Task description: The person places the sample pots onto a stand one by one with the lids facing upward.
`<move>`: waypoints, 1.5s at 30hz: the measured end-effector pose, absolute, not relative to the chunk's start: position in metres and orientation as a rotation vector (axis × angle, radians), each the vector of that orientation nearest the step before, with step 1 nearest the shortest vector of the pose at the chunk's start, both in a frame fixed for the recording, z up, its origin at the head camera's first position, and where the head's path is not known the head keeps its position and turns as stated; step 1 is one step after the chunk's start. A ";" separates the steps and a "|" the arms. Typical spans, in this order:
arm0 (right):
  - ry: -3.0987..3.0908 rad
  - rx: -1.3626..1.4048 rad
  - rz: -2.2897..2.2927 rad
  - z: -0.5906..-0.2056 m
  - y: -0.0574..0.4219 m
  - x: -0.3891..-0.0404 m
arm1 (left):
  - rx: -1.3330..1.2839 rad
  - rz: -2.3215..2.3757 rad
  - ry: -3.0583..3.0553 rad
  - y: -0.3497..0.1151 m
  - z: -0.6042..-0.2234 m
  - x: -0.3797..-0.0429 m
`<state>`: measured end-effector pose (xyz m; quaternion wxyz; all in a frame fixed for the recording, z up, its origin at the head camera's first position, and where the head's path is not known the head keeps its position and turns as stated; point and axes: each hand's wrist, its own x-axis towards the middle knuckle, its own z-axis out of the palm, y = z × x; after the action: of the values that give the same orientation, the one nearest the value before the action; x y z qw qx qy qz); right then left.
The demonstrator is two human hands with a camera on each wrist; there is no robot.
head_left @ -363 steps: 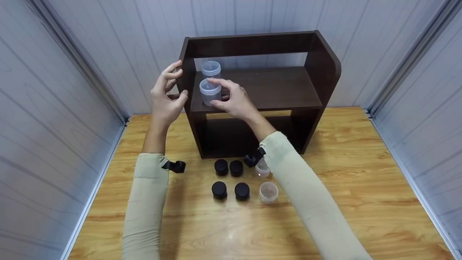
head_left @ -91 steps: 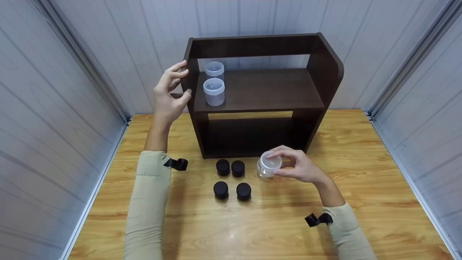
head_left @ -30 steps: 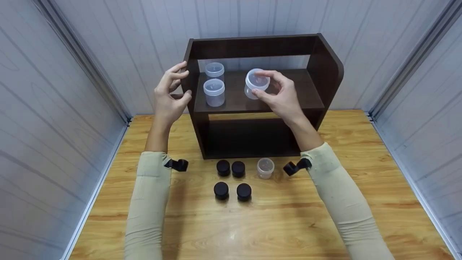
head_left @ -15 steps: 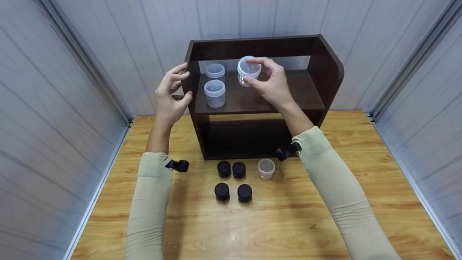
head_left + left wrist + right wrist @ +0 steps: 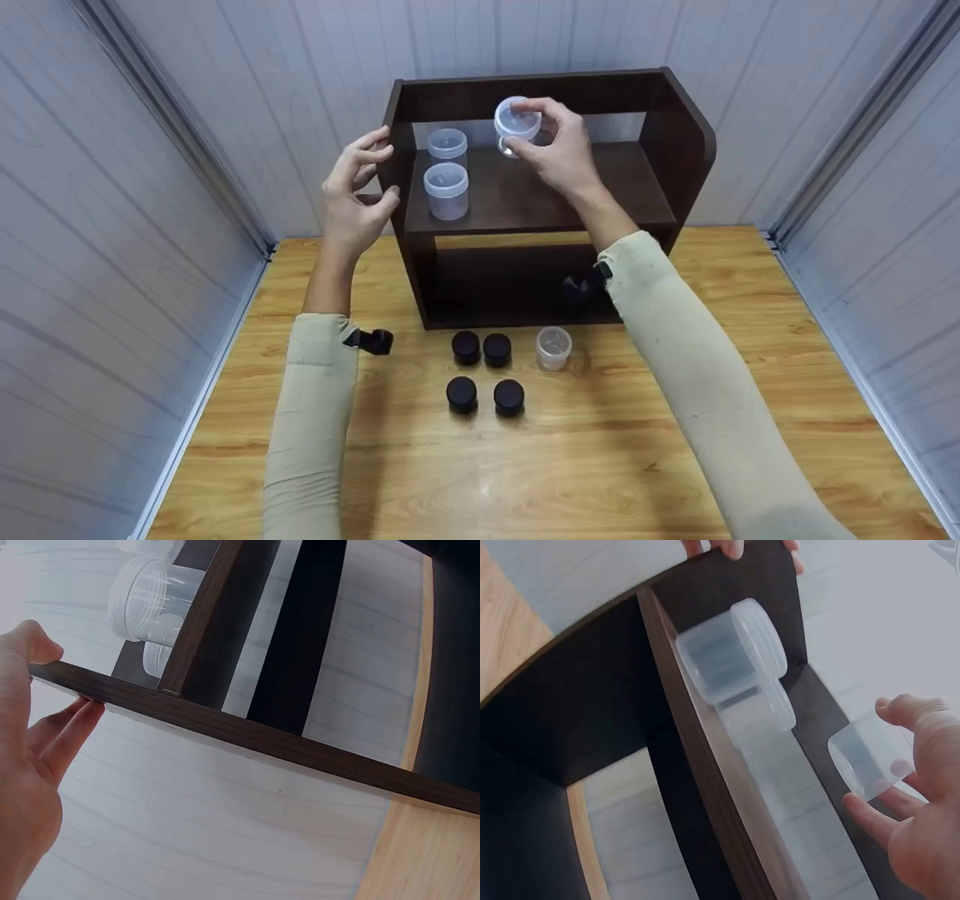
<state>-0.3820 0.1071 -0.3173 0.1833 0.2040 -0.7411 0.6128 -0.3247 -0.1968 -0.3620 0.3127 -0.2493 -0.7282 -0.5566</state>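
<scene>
My right hand [image 5: 556, 144] pinches a clear plastic jar [image 5: 517, 120] with a frosted lid between thumb and fingers. In the head view the jar overlaps the upper board toward the back; the right wrist view shows it [image 5: 866, 754] apart from the standing jars. My left hand [image 5: 358, 191] grips the left side panel of a dark brown shelf [image 5: 540, 81], thumb on one face and fingers on the other in the left wrist view. Two similar jars, a front jar [image 5: 447, 193] and a rear jar [image 5: 448, 142], stand in line at the shelf's left end.
One more clear jar [image 5: 553, 349] stands on the wood-grain floor [image 5: 480, 465] before the shelf. Several black-topped round jars [image 5: 462, 394] stand left of it in two rows. The shelf's right side panel [image 5: 679, 142] rises beyond my right hand. Pale panelled walls [image 5: 847, 150] enclose the space.
My right hand let go of the front jar on the shelf, then took another jar from the floor and raised it over the upper board. Lately it moved further back. My left hand stayed on the panel.
</scene>
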 end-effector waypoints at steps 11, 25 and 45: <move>-2.214 0.508 1.723 -0.324 0.108 -0.395 | -0.670 -1.466 -1.907 -0.195 -0.362 -0.327; -2.341 0.366 1.612 -0.340 0.099 -0.403 | -0.661 -1.470 -1.915 -0.195 -0.362 -0.325; -2.506 0.343 1.627 -0.352 0.085 -0.403 | -0.648 -1.464 -1.917 -0.205 -0.361 -0.320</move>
<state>-0.4030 0.0850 -0.3517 0.0670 0.1137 -0.8314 0.5398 -0.3201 -0.2046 -0.3606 0.3164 -0.2463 -0.7279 -0.5562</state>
